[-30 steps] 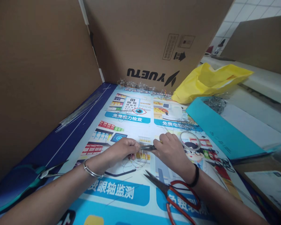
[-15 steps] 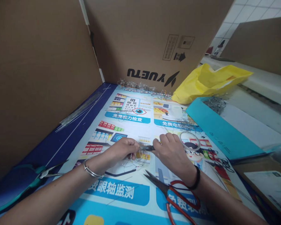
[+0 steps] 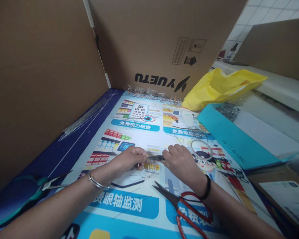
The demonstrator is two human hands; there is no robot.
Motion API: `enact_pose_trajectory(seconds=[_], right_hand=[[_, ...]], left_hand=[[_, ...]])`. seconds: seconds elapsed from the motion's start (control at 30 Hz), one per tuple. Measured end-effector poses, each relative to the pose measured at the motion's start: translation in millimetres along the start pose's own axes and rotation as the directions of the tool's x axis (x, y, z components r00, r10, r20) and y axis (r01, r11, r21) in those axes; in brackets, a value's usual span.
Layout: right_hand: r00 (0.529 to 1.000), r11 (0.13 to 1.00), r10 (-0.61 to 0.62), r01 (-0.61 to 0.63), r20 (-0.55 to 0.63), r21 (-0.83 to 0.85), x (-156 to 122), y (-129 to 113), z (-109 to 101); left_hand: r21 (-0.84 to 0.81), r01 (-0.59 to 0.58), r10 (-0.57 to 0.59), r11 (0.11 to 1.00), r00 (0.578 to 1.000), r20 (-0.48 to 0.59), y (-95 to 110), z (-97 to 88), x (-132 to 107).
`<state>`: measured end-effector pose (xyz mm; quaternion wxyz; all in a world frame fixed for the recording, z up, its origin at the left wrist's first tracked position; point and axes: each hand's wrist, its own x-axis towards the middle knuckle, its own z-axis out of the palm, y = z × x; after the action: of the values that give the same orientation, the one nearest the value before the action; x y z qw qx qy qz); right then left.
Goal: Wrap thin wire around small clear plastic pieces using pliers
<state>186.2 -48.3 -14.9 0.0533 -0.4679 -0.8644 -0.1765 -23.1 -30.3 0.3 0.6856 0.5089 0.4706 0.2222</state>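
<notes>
My left hand [image 3: 134,157] is closed in a pinch on thin silvery wire [image 3: 146,171], whose loose loops hang below the fingertips. My right hand [image 3: 180,162] is wrapped round a pair of pliers [image 3: 156,158]; its handles are hidden in the fist. The dark jaws point left and meet the wire at the left fingertips. Whether the jaws are fully closed is too small to tell. Just below the hands, red-handled scissors [image 3: 175,199] lie with the blades slightly parted. To the right of my right hand lies a round coil of wire [image 3: 202,140].
Teal-handled pliers [image 3: 43,186] lie left of my left forearm. Straight wires [image 3: 86,118] rest along the left cardboard wall. Wire pieces [image 3: 149,91] line the back. A teal box [image 3: 229,141], yellow bag [image 3: 219,87] and black rings [image 3: 235,171] are on the right.
Both hands keep their grips in nearly the same place. The wire loops below my left hand have shifted slightly.
</notes>
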Motion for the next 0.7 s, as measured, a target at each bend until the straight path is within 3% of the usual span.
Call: enact_pose_trajectory(seconds=[0.17,0.4,0.7], right_hand=[[0.996,0.989,0.006,-0.020,0.094,0.146,0.8,3.7,8.3],[0.971,0.959,0.030,-0.095,0.238,0.268,5.8,6.0,2.5],[0.966,0.953,0.045,-0.118,0.253,0.281,5.0,5.5,1.2]], left_hand=[[-0.035,-0.032,0.033,0.999,0.999,0.025,-2.5,-1.8,1.1],[-0.124,-0.028,0.033,0.992,0.999,0.038,-5.5,-0.8,0.1],[-0.188,-0.013,0.018,0.982,0.999,0.028,-6.5,0.7,1.4]])
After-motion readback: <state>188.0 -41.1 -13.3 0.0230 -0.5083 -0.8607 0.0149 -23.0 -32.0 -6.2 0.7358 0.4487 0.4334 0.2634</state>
